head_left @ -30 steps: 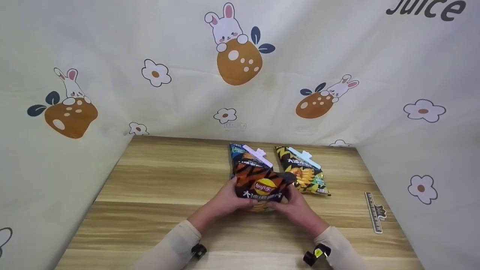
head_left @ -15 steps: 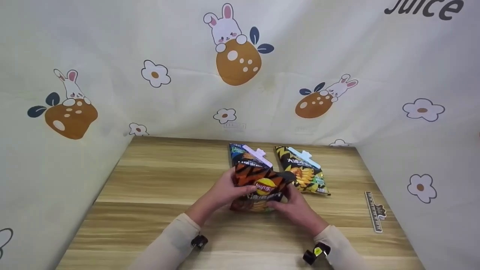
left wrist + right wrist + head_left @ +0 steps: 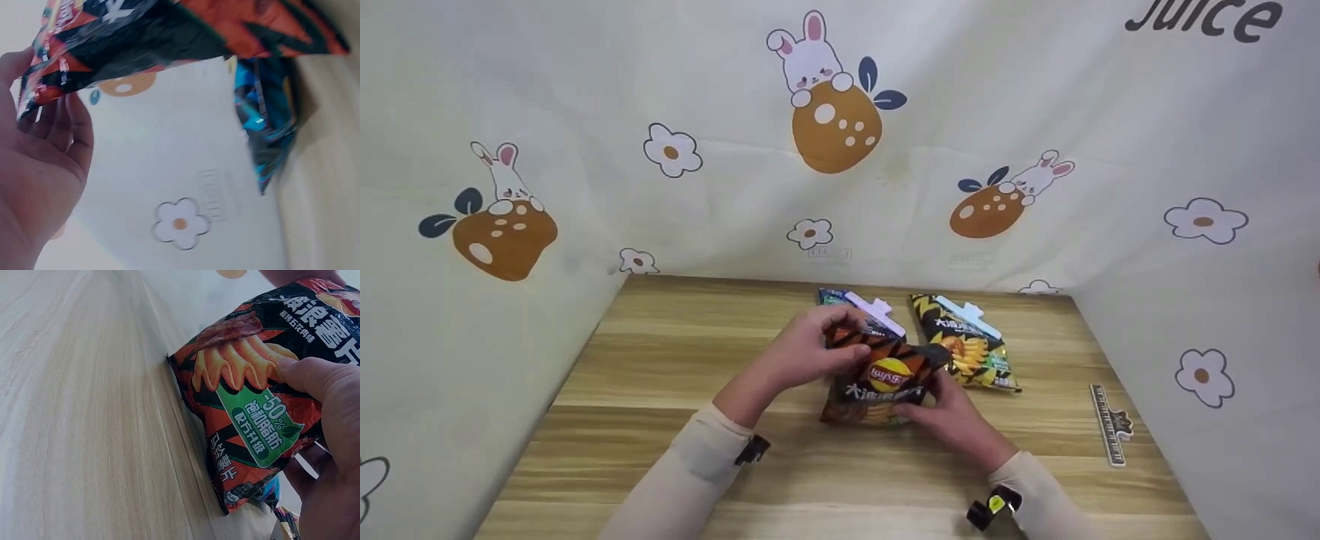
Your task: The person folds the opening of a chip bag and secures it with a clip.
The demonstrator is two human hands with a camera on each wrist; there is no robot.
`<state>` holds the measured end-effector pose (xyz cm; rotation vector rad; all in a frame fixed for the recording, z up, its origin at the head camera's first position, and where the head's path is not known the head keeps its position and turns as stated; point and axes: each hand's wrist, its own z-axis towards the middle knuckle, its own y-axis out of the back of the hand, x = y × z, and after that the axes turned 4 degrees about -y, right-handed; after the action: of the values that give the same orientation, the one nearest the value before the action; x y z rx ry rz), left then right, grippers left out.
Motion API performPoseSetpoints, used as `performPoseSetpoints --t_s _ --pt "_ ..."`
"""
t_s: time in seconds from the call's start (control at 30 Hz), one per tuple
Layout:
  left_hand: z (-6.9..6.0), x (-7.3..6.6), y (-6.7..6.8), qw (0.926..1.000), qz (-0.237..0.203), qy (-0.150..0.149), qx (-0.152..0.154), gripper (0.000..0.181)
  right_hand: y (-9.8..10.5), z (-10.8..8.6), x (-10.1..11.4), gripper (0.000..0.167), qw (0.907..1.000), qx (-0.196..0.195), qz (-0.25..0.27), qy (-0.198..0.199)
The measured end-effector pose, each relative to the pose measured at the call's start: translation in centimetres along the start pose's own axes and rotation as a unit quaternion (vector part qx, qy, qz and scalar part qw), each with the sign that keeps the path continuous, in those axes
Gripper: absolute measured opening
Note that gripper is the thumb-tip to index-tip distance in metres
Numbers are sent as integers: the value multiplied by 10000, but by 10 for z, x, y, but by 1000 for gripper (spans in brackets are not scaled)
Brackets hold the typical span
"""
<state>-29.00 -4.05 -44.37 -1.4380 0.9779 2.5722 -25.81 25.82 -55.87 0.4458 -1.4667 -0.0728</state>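
Note:
A red and black Lay's potato chip bag (image 3: 885, 386) stands tilted on the table between both hands, its printed front toward me. My left hand (image 3: 810, 349) pinches the bag's upper left corner, fingers behind and thumb in front; in the left wrist view that hand (image 3: 45, 146) holds the bag's edge (image 3: 157, 39). Lower down on the right side, my right hand (image 3: 952, 416) grips the bag, and in the right wrist view its thumb presses the printed front (image 3: 247, 365). Behind it lies a blue chip bag (image 3: 832, 297) with a lilac clip (image 3: 877, 311), partly hidden.
A yellow and black chip bag (image 3: 960, 345) with a light blue clip (image 3: 969, 315) lies at the back right. Near the table's right edge is a black and white patterned clip (image 3: 1108, 425). Printed cloth walls (image 3: 720, 202) rise around the wooden table (image 3: 675, 337).
My left hand has moved up from the bag's lower left side to its upper left corner. The right hand and the bag have stayed nearly in place.

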Motion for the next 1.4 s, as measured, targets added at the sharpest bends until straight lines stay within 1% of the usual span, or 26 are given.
performPoseSetpoints --t_s 0.07,0.13,0.17,0.23,0.3,0.37,0.4,0.5,0.57,0.63,0.7,0.77,0.87,1.0,1.1,1.2,1.27,1.33,1.4 --pt "2 -6 2 9982 585 -149 61 21 0 0 0 82 10000 7 -3 15" --pt "5 -10 2 9922 1197 -340 112 22 0 0 0 83 10000 0 -26 18" --pt "6 -12 2 9877 1493 -450 132 23 0 0 0 83 10000 -12 -32 2" --pt "9 -16 0 9752 2077 -751 165 25 0 -1 0 84 10000 -36 -20 -49" --pt "12 -18 -2 9621 2525 -1005 237 28 0 0 0 86 9999 -56 -4 -94" --pt "15 -21 -4 9509 2847 -1158 367 32 0 0 -1 87 9999 -60 18 -105" --pt "16 -23 -4 9463 2973 -1182 459 34 0 0 -1 87 9999 -61 13 -101" --pt "21 -28 -6 9330 3337 -1092 795 38 0 0 -2 86 9999 -63 -44 -81" --pt "23 -30 -7 9222 3595 -1019 994 40 0 0 -2 85 9999 -74 -51 -100" --pt "25 -32 -8 9119 3824 -982 1123 40 1 -1 -1 83 9999 -87 -35 -127" --pt "27 -34 -8 9061 3942 -956 1201 39 1 -1 0 84 9999 -89 16 -140" --pt "28 -35 -8 9039 3980 -944 1253 38 1 -2 0 84 9999 -87 55 -129" --pt "29 -38 -8 9028 3985 -978 1287 36 2 -2 1 84 9999 -81 89 -92" --pt "33 -40 -8 9037 3942 -1032 1314 35 3 -1 1 83 9999 -90 17 -61" --pt "36 -41 -9 9054 3867 -1039 1411 34 3 -1 1 83 9999 -96 -2 -33" --pt "38 -42 -10 9127 3653 -952 1560 31 2 -1 0 83 10000 -91 14 -15" --pt "39 -41 -10 9190 3491 -876 1611 29 2 0 0 84 10000 -82 39 0" --pt "38 -41 -9 9255 3333 -814 1602 27 1 1 0 84 10000 -74 64 3" --pt "38 -40 -9 9296 3242 -809 1559 26 1 1 -1 84 9999 -62 108 5"
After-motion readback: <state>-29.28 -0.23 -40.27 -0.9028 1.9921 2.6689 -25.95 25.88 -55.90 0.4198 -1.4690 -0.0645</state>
